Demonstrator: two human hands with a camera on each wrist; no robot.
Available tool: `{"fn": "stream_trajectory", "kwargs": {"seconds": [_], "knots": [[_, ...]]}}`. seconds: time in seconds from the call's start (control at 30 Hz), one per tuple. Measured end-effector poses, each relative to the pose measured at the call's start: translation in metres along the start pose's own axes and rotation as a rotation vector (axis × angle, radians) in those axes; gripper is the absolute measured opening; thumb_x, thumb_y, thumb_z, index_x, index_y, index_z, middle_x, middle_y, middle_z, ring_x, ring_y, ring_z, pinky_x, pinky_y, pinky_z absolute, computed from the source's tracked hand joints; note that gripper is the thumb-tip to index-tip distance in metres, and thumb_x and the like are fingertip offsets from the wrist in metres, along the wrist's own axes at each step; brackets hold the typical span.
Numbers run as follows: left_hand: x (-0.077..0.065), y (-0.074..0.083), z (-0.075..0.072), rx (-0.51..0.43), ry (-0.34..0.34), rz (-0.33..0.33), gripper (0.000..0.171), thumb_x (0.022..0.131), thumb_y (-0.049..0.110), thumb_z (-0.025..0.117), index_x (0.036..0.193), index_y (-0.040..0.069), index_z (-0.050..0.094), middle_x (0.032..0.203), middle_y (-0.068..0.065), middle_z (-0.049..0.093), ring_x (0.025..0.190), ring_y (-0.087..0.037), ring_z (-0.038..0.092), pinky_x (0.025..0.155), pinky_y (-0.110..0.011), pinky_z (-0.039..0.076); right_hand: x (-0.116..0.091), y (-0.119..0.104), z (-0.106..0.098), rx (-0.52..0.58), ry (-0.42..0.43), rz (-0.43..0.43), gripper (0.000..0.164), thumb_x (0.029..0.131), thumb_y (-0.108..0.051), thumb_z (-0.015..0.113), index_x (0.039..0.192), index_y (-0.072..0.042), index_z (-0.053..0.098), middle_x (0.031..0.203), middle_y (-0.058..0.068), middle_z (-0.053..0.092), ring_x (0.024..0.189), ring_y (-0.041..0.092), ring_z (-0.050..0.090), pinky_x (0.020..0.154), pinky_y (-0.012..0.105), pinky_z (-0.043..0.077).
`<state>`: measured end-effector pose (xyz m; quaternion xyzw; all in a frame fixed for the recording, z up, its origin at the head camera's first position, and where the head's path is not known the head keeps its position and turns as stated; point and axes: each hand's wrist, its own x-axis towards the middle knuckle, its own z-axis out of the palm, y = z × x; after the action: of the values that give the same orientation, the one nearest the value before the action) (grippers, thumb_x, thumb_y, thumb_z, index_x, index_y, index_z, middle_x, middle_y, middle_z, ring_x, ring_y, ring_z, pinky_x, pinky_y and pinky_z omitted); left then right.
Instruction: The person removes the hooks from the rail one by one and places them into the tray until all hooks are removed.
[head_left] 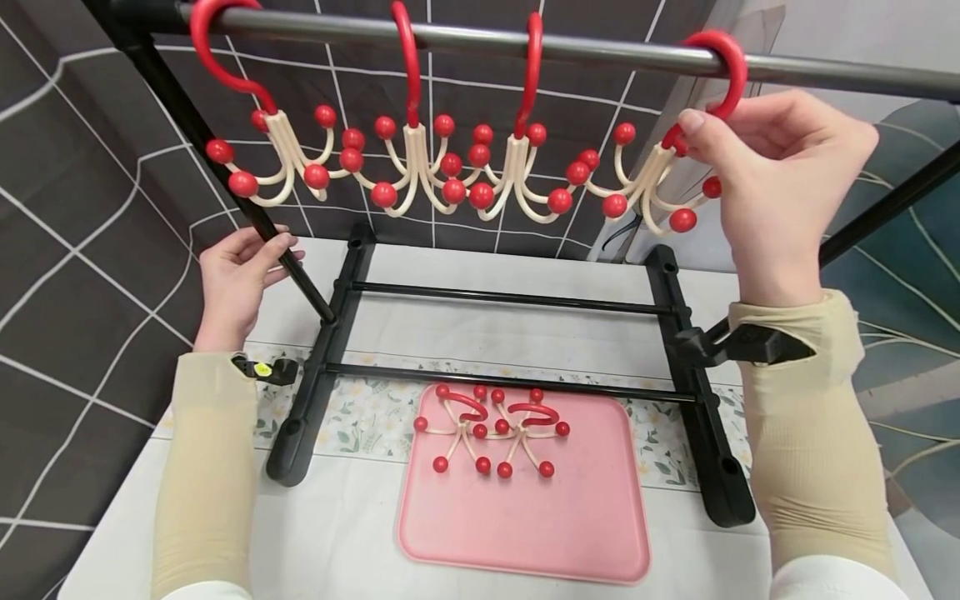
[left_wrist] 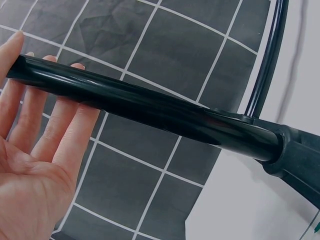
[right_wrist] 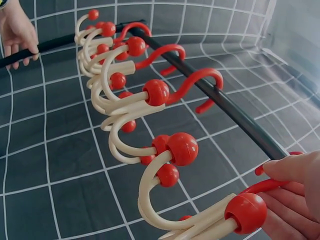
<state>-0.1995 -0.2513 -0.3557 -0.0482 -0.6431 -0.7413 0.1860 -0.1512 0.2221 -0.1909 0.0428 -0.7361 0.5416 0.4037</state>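
Observation:
My right hand (head_left: 787,179) pinches the red hook (head_left: 731,71) of the rightmost multi-arm hanger (head_left: 648,187), between thumb and fingers. This hook loops over the rack's top bar (head_left: 480,37); the hanger has cream arms tipped with red balls. Along the bar to its left hang more of the same hangers (head_left: 416,158), their ball ends close together. Low on the left side, my left hand (head_left: 238,279) holds the rack's slanted black post (left_wrist: 145,107), thumb on one side and fingers behind. Fingertips show past the post's far edge in the left wrist view.
Two more hangers (head_left: 459,427) lie on a pink tray (head_left: 525,525) at the front of the white table. The rack's black feet (head_left: 303,417) and lower crossbars (head_left: 510,297) stand behind and beside it. A dark grid-patterned cloth (head_left: 67,275) covers the back and left.

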Motion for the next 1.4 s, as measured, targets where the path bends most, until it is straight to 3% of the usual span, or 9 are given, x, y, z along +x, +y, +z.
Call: {"fn": "stream_trajectory", "kwargs": {"seconds": [0.53, 0.77, 1.0, 1.27, 1.4], "knots": [[0.0, 0.0, -0.001, -0.014, -0.005, -0.001, 0.027, 0.089, 0.004, 0.079, 0.113, -0.009, 0.072, 0.096, -0.011, 0.075, 0.082, -0.019, 0.076, 0.075, -0.026, 0.06, 0.005, 0.006, -0.007, 0.017, 0.017, -0.032, 0.022, 0.085, -0.015, 0.086, 0.1, 0.0, 0.079, 0.1, 0.013, 0.075, 0.091, 0.019, 0.073, 0.075, 0.026, 0.055], [0.001, -0.002, -0.001, -0.026, -0.007, -0.003, 0.03, 0.09, 0.003, 0.078, 0.115, -0.011, 0.07, 0.096, -0.011, 0.074, 0.083, -0.019, 0.076, 0.075, -0.026, 0.06, 0.009, 0.007, -0.016, -0.053, 0.007, -0.165, 0.022, 0.091, -0.02, 0.08, 0.105, -0.003, 0.077, 0.105, 0.011, 0.074, 0.094, 0.017, 0.073, 0.082, 0.025, 0.057], [0.001, -0.002, -0.002, -0.009, -0.004, -0.011, 0.033, 0.089, 0.004, 0.079, 0.116, -0.012, 0.069, 0.096, -0.01, 0.074, 0.083, -0.018, 0.076, 0.075, -0.025, 0.059, 0.015, -0.001, -0.025, 0.107, 0.09, -0.096, 0.026, 0.084, -0.016, 0.087, 0.1, 0.0, 0.076, 0.104, 0.017, 0.073, 0.091, 0.019, 0.074, 0.089, 0.026, 0.056], [0.002, -0.002, -0.001, -0.017, -0.003, -0.01, 0.028, 0.089, 0.004, 0.079, 0.114, -0.008, 0.072, 0.096, -0.011, 0.075, 0.082, -0.019, 0.076, 0.075, -0.026, 0.06, 0.014, -0.003, -0.035, 0.226, 0.122, -0.066, 0.032, 0.078, -0.013, 0.091, 0.1, 0.002, 0.074, 0.106, 0.021, 0.072, 0.095, 0.024, 0.073, 0.089, 0.027, 0.057], [0.003, -0.002, -0.002, -0.006, -0.008, -0.005, 0.026, 0.089, 0.005, 0.079, 0.112, -0.005, 0.073, 0.096, -0.011, 0.074, 0.083, -0.018, 0.076, 0.075, -0.025, 0.06, 0.011, -0.002, -0.039, 0.172, 0.11, -0.067, 0.031, 0.08, -0.015, 0.089, 0.103, 0.0, 0.074, 0.108, 0.02, 0.073, 0.097, 0.022, 0.073, 0.091, 0.027, 0.056]]}}
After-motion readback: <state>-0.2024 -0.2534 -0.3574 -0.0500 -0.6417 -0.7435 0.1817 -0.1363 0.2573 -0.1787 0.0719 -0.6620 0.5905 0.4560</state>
